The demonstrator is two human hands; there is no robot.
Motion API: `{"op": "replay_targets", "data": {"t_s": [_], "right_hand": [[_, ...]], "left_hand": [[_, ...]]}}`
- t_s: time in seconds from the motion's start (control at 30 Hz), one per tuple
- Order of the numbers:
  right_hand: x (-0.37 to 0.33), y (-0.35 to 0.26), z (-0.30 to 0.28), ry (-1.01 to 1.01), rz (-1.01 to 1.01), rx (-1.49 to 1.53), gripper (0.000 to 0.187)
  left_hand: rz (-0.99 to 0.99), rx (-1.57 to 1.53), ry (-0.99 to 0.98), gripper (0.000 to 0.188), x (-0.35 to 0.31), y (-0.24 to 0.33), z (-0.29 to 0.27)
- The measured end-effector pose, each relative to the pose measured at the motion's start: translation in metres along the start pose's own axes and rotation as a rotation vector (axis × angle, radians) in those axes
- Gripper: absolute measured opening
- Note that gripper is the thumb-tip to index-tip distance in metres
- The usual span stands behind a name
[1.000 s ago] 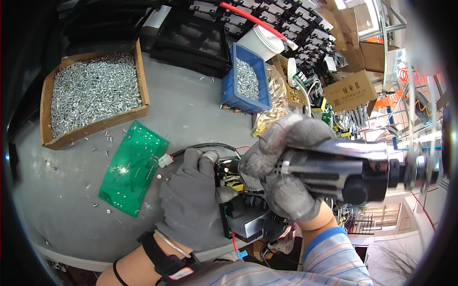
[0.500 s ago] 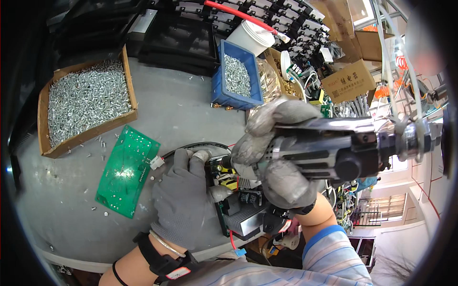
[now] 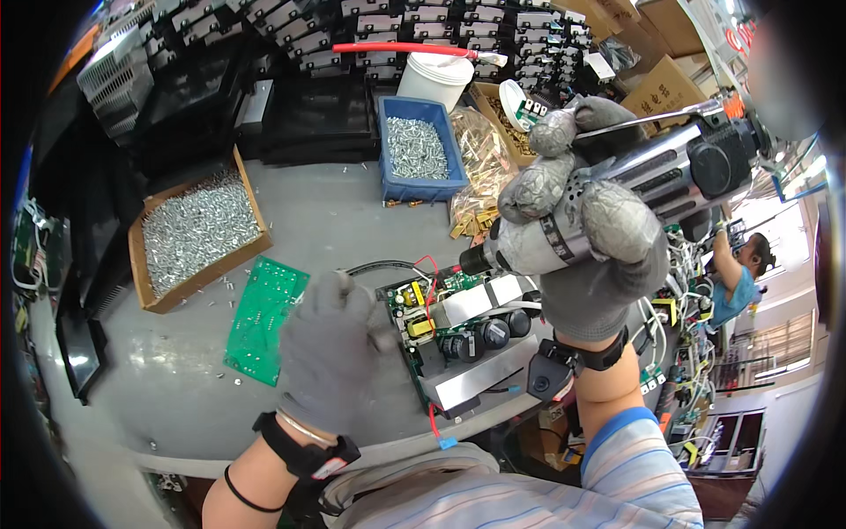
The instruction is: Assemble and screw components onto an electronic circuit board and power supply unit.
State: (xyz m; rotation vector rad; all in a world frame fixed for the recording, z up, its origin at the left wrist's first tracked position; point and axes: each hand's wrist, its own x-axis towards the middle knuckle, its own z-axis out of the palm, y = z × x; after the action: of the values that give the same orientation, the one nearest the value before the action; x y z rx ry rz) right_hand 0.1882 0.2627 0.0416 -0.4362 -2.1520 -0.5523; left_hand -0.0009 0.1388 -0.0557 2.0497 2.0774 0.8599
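In my gloved right hand (image 3: 608, 212), closed around its barrel, is a grey and black power screwdriver (image 3: 564, 234). Its dark nose points left, above the far edge of an open circuit board assembly (image 3: 414, 348) with yellow transformers, black capacitors and a silver heat sink (image 3: 485, 375). My gloved left hand (image 3: 330, 344) is just left of that assembly, blurred, with its fingers curled in; whatever they may hold is hidden. Beside it lies a bare green circuit board (image 3: 264, 317), partly covered by the hand. A black cable (image 3: 379, 265) runs from behind my left hand toward the assembly.
A cardboard tray of screws (image 3: 141, 273) stands at the left, a blue bin of screws (image 3: 423, 189) at the back. Behind are a white bucket (image 3: 436, 79), a red tube (image 3: 397, 48) and racked black parts. Loose screws dot the grey table. Another person (image 3: 736, 278) is at far right.
The screwdriver has lifted and swung up to the right, uncovering the assembly. My left hand has come off the assembly's edge, and its fingers have curled. The view has shifted.
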Motion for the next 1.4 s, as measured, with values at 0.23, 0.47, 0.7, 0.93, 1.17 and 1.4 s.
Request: {"op": "replay_targets", "data": {"t_s": [0.23,0.47,0.7,0.93,1.17,1.4], "right_hand": [[-0.014,0.01,-0.013,-0.091,0.047,-0.093,0.029],[-0.028,0.007,-0.007,-0.128,0.184,0.199,0.022],[-0.041,0.006,-0.007,-0.149,0.252,0.197,0.021],[-0.044,0.012,-0.007,-0.129,0.492,0.539,0.021],[-0.025,0.02,0.004,0.214,0.803,1.298,0.02],[-0.022,0.009,0.002,-0.075,0.749,0.62,0.046]], "left_hand": [[-0.216,-0.03,0.222,0.026,-0.005,0.005,-0.017],[-0.112,-0.122,0.116,0.016,0.016,0.003,0.017],[0.176,0.141,0.056,0.011,0.03,-0.005,0.022],[-0.27,-0.247,0.446,0.023,0.036,-0.02,-0.027],[-0.551,0.124,-0.016,0.014,-0.065,-0.05,-0.086],[-0.465,0.082,0.304,0.015,-0.058,-0.111,-0.064]]}}
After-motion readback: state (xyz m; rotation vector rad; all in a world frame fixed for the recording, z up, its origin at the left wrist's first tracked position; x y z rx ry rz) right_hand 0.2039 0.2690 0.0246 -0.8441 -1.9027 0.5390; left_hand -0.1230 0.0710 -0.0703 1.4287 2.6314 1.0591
